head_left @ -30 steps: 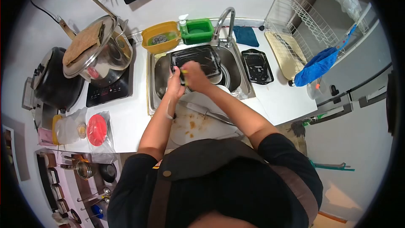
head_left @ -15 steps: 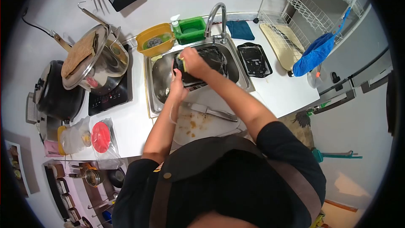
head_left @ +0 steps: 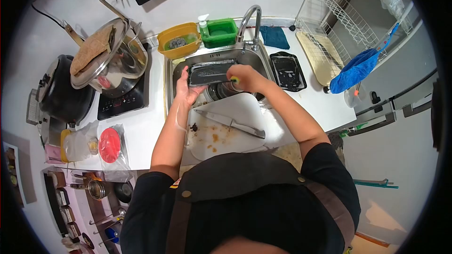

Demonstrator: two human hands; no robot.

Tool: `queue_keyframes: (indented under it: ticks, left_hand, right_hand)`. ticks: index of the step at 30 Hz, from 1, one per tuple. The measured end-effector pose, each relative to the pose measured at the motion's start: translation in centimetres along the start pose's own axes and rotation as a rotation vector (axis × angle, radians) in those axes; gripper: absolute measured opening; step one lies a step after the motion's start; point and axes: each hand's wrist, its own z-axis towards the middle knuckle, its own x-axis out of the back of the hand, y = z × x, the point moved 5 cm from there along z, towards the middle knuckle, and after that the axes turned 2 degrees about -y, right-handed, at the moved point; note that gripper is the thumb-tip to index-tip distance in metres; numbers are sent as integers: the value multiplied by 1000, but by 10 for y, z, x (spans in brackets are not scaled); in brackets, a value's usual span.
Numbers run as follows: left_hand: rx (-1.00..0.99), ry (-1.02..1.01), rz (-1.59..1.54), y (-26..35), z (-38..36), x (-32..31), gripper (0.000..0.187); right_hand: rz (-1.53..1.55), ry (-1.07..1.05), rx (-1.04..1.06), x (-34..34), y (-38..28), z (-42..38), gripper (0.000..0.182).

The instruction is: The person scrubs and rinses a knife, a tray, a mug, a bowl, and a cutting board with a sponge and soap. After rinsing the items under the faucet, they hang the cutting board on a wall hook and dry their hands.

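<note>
Left hand: I see my left hand (head_left: pixel 185 90) clasping the left end of a black tray (head_left: pixel 210 73), fingers up along its edge, palm under it.
Right hand: my right hand (head_left: pixel 244 78) is closed on a sponge (head_left: pixel 234 81), a bit of yellow-green showing at the thumb, pressed at the tray's right end.
Tray: held over the sink (head_left: pixel 175 77), tilted on its long edge, wet and shiny; I cannot tell whether it touches the basin.
Sink: the tap (head_left: pixel 248 21) arches over the back rim; dishes lie below the tray, too hidden to name.
Front counter: a white board (head_left: pixel 221 134) with brown smears sits just before the sink, a knife (head_left: pixel 230 123) lying across it.
Right of sink: a second black tray (head_left: pixel 288 71) lies flat on the counter, beside a dish rack (head_left: pixel 329 23) with a blue cloth (head_left: pixel 356 71) hanging.
Behind sink: a yellow tub (head_left: pixel 178 40) and a green tub (head_left: pixel 219 33) stand side by side.
Left: a steel pot (head_left: pixel 110 59) on the hob (head_left: pixel 123 99).
</note>
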Motion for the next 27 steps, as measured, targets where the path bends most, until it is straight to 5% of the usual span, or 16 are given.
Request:
queue_keyframes:
  ticks: [3, 5, 6, 7, 9, 11, 13, 15, 18, 22, 27]
  left_hand:
    - [-44, 66, 248, 8, -9, -13, 42]
    - [-140, 138, 361, 10, 5, 10, 41]
    - [-230, -76, 501, 12, 6, 3, 38]
    - [-317, -294, 640, 13, 0, -11, 35]
    - [-271, -339, 568, 3, -3, -19, 36]
    - [-254, -336, 549, -3, -8, -29, 40]
    - [-230, -369, 521, -5, -13, -38, 42]
    - [-202, -398, 493, -7, -13, -43, 44]
    - [-126, -392, 493, -14, -12, -42, 50]
    - [-40, -394, 480, -22, -19, -41, 59]
    - [-95, -305, 495, -13, -24, -42, 54]
  right_hand:
    - [210, 239, -121, 20, 9, 3, 30]
    - [688, 488, -452, 25, 41, -5, 29]
    - [834, 629, -467, 19, 59, -7, 27]
    - [833, 629, -465, 18, 61, -4, 27]
    - [665, 765, -667, 19, 74, -4, 30]
    - [362, 767, -646, 13, 84, 11, 34]
    - [-211, 705, -431, 24, 47, 43, 35]
    - [-93, 821, -52, 11, -3, 64, 28]
    - [-258, 708, 277, -7, -44, 80, 16]
    - [-342, 639, 117, -5, -28, 87, 15]
    - [-195, 513, 308, -10, -42, 90, 15]
